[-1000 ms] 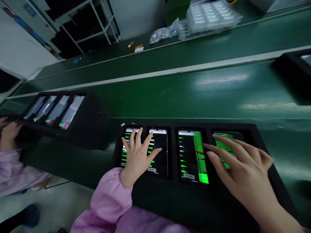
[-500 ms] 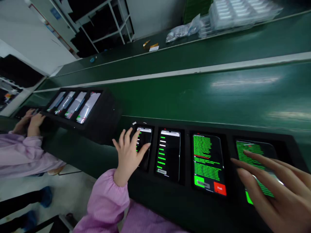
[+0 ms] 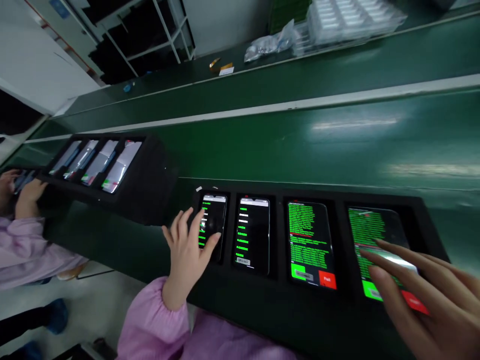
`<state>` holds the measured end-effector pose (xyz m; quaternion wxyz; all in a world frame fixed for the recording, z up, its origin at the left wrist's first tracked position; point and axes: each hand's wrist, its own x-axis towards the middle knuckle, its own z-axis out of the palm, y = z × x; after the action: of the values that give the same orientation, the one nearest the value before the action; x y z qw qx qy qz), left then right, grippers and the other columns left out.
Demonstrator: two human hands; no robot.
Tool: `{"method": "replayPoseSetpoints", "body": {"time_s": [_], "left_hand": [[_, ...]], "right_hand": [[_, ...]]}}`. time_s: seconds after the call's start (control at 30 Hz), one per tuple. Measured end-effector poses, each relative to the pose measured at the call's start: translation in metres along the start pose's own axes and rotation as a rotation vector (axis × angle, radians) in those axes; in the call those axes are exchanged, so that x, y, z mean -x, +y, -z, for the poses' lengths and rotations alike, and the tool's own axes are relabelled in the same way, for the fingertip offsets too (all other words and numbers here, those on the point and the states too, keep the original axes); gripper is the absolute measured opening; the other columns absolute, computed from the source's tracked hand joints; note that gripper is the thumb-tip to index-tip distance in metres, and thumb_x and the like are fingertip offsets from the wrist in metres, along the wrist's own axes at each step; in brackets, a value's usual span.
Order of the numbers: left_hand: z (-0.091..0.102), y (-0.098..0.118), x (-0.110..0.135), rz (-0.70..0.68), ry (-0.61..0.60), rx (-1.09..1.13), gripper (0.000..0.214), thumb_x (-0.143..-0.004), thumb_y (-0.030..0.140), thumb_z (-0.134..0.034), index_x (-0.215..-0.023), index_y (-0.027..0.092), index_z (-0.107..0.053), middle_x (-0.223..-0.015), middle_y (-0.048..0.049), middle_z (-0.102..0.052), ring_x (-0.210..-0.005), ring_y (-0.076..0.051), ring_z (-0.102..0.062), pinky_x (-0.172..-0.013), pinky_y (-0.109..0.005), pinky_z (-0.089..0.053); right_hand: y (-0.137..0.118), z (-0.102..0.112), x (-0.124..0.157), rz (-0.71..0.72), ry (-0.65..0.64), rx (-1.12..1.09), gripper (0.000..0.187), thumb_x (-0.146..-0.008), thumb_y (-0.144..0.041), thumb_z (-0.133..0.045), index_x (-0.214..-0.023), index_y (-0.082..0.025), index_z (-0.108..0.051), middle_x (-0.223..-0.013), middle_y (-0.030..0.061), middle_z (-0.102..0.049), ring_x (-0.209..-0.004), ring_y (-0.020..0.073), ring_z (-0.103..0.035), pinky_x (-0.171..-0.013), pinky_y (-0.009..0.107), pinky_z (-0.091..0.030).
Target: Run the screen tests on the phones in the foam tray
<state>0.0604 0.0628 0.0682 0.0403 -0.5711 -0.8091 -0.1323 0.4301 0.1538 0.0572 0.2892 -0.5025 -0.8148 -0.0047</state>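
Nearest us, our right hand (image 3: 423, 295) hovers flat, fingers spread and holding nothing, fingertips on the lit screen of the far-right phone (image 3: 378, 250), just above its green and red buttons at the near-right end of the black holder tray (image 3: 277, 300). Our left hand (image 3: 187, 247), also open and empty, pink sleeve (image 3: 157, 320) at the wrist, has its thumb on the far-left phone (image 3: 213, 222) at the tray's left end, fingers lifted off the edge. Between the hands sit 2 more: the second phone (image 3: 253, 232), showing a short green list w/ much black left, and the third phone (image 3: 309, 242), packed w/ green text plus green and red buttons at the bottom. We judge the right pair near the end of their checks, awaiting a tap, the left pair only partway. Beyond the tray's far edge runs the green conveyor belt (image 3: 300, 145). At far left a co-worker's hands (image 3: 18, 192) work beside another black tray of phones (image 3: 97, 160); across the belt, stacked clear trays (image 3: 345, 20) and a plastic bag (image 3: 266, 45)
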Motion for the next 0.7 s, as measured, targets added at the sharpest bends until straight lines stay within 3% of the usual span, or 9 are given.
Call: {"method": "replayPoseSetpoints", "body": {"time_s": [0.1,0.27,0.5,0.7], "left_hand": [[-0.006,0.027,-0.002,-0.128,-0.081,-0.004,0.054,-0.107,0.058,-0.050,-0.155,0.033,-0.056,-0.160,-0.0163,-0.053,-0.153,-0.044,-0.042,-0.113,-0.094,-0.030],[-0.018,0.060,-0.021,-0.252,-0.124,-0.053,0.053,-0.103,0.063,-0.055,-0.150,0.040,-0.062,-0.164,-0.0126,-0.050,-0.155,-0.044,-0.040,-0.114,-0.095,-0.027],[-0.015,0.055,-0.005,-0.251,-0.156,-0.048,0.045,-0.103,0.056,-0.059,-0.145,0.040,-0.065,-0.163,-0.0109,-0.053,-0.155,-0.045,-0.040,-0.113,-0.096,-0.025],[-0.020,0.063,-0.024,-0.222,-0.094,-0.069,0.050,-0.103,0.060,-0.058,-0.150,0.040,-0.062,-0.163,-0.0110,-0.053,-0.155,-0.044,-0.041,-0.115,-0.094,-0.028]], "right_hand": [[-0.010,-0.004,-0.001,0.097,-0.025,-0.038,0.033,-0.111,-0.050,-0.045,-0.119,-0.030,-0.070,-0.124,0.0088,-0.075,-0.109,0.0354,-0.069,-0.090,0.052,-0.042],[-0.026,-0.008,-0.006,0.114,-0.059,-0.104,0.031,-0.112,-0.048,-0.044,-0.123,-0.030,-0.068,-0.130,0.0078,-0.073,-0.114,0.0341,-0.067,-0.095,0.052,-0.039],[-0.011,-0.005,0.004,0.090,-0.041,-0.101,0.032,-0.111,-0.050,-0.047,-0.121,-0.030,-0.070,-0.125,0.0070,-0.074,-0.109,0.0346,-0.068,-0.090,0.050,-0.040],[-0.011,-0.006,0.002,0.088,-0.043,-0.121,0.030,-0.111,-0.047,-0.048,-0.121,-0.029,-0.070,-0.124,0.0071,-0.074,-0.109,0.0331,-0.069,-0.091,0.050,-0.040]]}}
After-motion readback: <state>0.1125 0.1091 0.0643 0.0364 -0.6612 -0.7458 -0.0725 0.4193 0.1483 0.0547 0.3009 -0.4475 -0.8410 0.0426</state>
